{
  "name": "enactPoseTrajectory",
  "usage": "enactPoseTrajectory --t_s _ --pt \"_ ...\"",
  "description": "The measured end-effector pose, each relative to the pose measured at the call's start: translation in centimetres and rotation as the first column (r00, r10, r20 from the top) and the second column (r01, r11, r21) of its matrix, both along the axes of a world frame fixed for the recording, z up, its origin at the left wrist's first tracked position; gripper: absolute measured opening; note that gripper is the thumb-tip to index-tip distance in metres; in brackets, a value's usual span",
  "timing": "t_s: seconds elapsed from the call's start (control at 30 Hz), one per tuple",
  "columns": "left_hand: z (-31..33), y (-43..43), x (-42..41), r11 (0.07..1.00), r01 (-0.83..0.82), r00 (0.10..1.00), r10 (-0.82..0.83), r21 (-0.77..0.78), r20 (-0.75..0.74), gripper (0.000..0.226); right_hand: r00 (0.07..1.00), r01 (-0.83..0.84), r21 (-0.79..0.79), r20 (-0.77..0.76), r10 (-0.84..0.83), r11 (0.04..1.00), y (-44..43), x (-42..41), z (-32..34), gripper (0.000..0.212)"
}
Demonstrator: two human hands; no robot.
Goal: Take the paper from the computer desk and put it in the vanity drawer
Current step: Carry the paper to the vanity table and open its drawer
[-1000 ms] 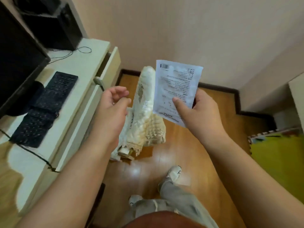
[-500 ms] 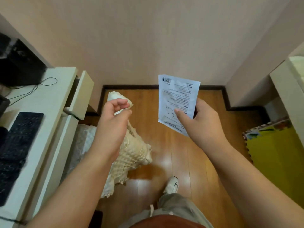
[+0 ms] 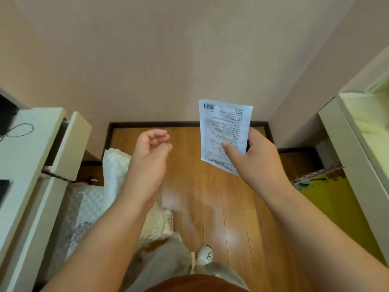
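Note:
My right hand [image 3: 254,159] holds a white printed paper [image 3: 224,125] upright by its lower right corner, thumb on the front, over the wooden floor. My left hand [image 3: 150,154] hovers to the left of it, empty, fingers loosely curled and apart. The computer desk [image 3: 31,144] lies along the left edge, with one drawer [image 3: 71,146] pulled out. A cream vanity [image 3: 355,142] stands at the right edge. I cannot see whether any vanity drawer is pulled out.
A quilted white cushion [image 3: 113,171] lies on the floor beside the desk. A yellow-green foam mat [image 3: 328,199] covers the floor at the right. A beige wall with a dark baseboard [image 3: 172,124] is ahead. My legs and a white shoe [image 3: 204,255] are below.
The view has swung right: the keyboard and monitor have slid out on the left and the vanity has come in on the right. The paper stays in my right hand.

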State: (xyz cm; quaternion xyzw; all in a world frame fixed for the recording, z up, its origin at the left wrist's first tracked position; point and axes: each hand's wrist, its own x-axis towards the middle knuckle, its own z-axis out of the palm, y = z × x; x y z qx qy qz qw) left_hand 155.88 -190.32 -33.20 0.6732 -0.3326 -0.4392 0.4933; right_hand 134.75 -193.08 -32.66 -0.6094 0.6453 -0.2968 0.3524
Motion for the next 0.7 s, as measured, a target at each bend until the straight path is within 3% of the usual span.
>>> enactPoseTrajectory --t_s 0.3,0.47,0.7 --pt "-1.8 -10.9 -2.0 0.995 0.099 0.994 -0.099 -0.003 -0.046 0.028 0.995 0.095 0.027 -0.042 -0.094 0.995 -7.3 -2.2 -1.7 0.032" --pt "-2.2 -20.1 -3.4 0.977 0.212 0.974 -0.211 -0.002 -0.076 0.027 0.977 0.190 0.021 -0.108 -0.186 0.982 -13.7 -3.2 -1.5 0.031" --pt "-1.1 -31.6 -5.6 0.913 0.408 0.911 -0.407 -0.002 -0.066 0.026 0.927 0.373 0.030 -0.060 -0.371 0.927 -21.8 -4.1 -0.5 0.027"
